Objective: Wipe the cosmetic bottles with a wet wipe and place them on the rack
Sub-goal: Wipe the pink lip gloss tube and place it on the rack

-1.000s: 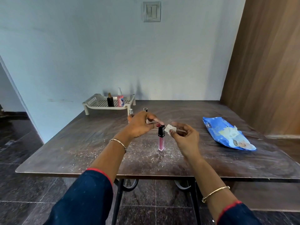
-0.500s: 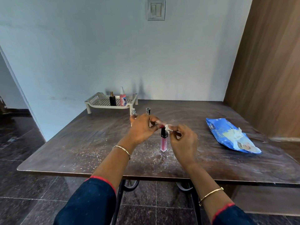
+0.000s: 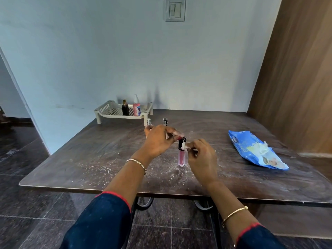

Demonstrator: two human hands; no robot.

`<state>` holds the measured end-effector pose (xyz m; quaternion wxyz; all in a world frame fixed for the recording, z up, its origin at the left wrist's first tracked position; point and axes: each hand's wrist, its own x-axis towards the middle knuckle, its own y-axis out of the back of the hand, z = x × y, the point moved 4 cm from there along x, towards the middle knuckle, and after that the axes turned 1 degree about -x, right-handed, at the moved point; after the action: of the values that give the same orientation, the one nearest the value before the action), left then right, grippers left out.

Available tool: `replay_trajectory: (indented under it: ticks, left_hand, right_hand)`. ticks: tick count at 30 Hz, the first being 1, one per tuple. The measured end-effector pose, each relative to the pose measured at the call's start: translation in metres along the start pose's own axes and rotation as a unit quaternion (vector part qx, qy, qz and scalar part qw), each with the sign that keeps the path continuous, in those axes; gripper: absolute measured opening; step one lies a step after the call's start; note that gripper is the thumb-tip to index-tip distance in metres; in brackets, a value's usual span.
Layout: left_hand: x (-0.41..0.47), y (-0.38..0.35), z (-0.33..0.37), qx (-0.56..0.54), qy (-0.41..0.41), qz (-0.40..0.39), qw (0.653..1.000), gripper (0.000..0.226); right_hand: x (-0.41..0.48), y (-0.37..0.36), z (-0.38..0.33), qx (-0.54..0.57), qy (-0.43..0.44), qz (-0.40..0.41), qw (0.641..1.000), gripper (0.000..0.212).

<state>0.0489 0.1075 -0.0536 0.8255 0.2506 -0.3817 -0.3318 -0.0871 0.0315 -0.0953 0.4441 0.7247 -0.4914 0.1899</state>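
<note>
While my left hand [image 3: 158, 141] pinches the pink gloss tube [image 3: 181, 157] by its cap on the table [image 3: 89, 159], my right hand [image 3: 202, 159] pinches the wipe [image 3: 185, 145] against it, with two bottles [image 3: 125, 110] on the far rack [image 3: 106, 109] and two others [image 3: 165, 121] to go.

- The left hand [image 3: 158, 141] is just left of the pink tube [image 3: 181, 157], with its back turned up. Its fingers are curled and the fingertips pinch the top of the tube's black cap.
- The right hand [image 3: 202, 157] is just right of the tube. Its curled fingers pinch a small white wipe [image 3: 184, 146] against the side of the cap.
- Both forearms reach in from the near side of the tube and angle toward it.
- The forearms are bare from wrist to mid-arm.
</note>
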Motion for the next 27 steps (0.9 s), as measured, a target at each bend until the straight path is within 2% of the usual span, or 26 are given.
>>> replay_trajectory:
  ticks: [3,6,11,15,18,24,27]
  left_hand:
    - [0.001,0.000,0.000,0.021,-0.004,0.003,1.000,0.014]
    - [0.001,0.000,0.000,0.010,-0.004,-0.002,1.000,0.013]
    - [0.000,0.003,-0.001,-0.011,-0.005,0.008,1.000,0.012]
    - [0.001,0.003,0.000,-0.004,-0.007,0.000,1.000,0.012]
    - [0.002,0.003,0.001,-0.002,-0.011,-0.006,1.000,0.012]
    - [0.000,0.002,0.004,-0.009,-0.018,-0.011,1.000,0.012]
    - [0.000,0.001,0.005,-0.010,-0.014,-0.013,1.000,0.012]
  right_hand:
    - [0.012,0.004,-0.009,0.005,0.037,0.034,0.999,0.013]
    - [0.007,0.004,-0.007,0.000,0.048,0.035,0.998,0.013]
    - [-0.021,-0.007,0.004,-0.018,0.047,-0.064,0.997,0.014]
    - [-0.017,-0.005,0.007,-0.018,0.033,-0.089,0.995,0.015]
    - [-0.004,0.000,0.001,-0.015,0.036,-0.065,0.997,0.015]
    - [0.008,0.008,-0.009,0.001,0.064,0.045,0.997,0.017]
    - [0.003,0.007,-0.006,0.003,0.053,0.051,0.997,0.015]
